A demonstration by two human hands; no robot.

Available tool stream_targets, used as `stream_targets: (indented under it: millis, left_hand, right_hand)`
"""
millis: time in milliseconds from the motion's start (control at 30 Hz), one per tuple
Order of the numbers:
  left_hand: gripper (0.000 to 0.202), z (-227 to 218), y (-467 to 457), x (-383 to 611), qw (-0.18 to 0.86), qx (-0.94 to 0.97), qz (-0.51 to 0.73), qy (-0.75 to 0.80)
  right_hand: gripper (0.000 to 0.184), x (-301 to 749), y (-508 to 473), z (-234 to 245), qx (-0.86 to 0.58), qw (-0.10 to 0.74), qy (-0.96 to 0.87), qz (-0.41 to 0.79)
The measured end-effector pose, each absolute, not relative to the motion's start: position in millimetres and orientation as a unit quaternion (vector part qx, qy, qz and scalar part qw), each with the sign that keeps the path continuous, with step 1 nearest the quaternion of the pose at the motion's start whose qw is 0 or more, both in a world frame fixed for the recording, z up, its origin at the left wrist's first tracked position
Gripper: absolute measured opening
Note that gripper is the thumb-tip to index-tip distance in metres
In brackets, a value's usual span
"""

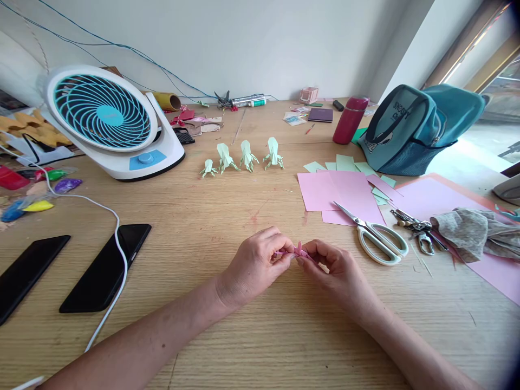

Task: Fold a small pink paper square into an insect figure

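Both hands meet over the front middle of the wooden table, pinching a small folded pink paper piece (299, 250) between them. My left hand (263, 257) grips its left side with thumb and forefinger. On the other side, my right hand (333, 265) pinches the right end, fingers closed. A small pointed fold sticks up between the fingertips; the rest of the paper is mostly covered by them. Farther back, several pale green folded paper figures (248, 156) stand in a row. Flat pink paper sheets (345, 192) lie to the right, with white-handled scissors (379, 241) touching their near edge.
A white and blue fan (108, 116) stands back left. Two black phones (108, 271) lie at left, a white cable (117, 244) crossing one. A dark red bottle (350, 120) and a teal backpack (414, 130) stand back right; keys (418, 227) and grey cloth (467, 233) lie right.
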State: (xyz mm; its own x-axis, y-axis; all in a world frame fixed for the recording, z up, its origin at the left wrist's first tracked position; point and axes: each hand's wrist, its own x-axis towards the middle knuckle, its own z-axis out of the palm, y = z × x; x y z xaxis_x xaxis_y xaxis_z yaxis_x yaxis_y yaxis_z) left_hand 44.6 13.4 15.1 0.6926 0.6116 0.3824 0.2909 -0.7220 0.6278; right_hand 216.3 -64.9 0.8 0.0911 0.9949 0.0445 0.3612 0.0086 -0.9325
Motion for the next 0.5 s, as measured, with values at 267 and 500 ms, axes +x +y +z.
stream_targets:
  millis: [267, 500]
  left_hand:
    - [0.013, 12.0, 13.5, 43.5, 0.098, 0.923, 0.32, 0.188]
    - [0.011, 12.9, 16.8, 39.5, 0.02, 0.932, 0.342, 0.12]
  right_hand:
    - [0.024, 216.5, -62.8, -4.8, -0.572, 0.472, -0.513, 0.432]
    - [0.038, 217.0, -58.9, -5.7, -0.531, 0.514, -0.414, 0.532]
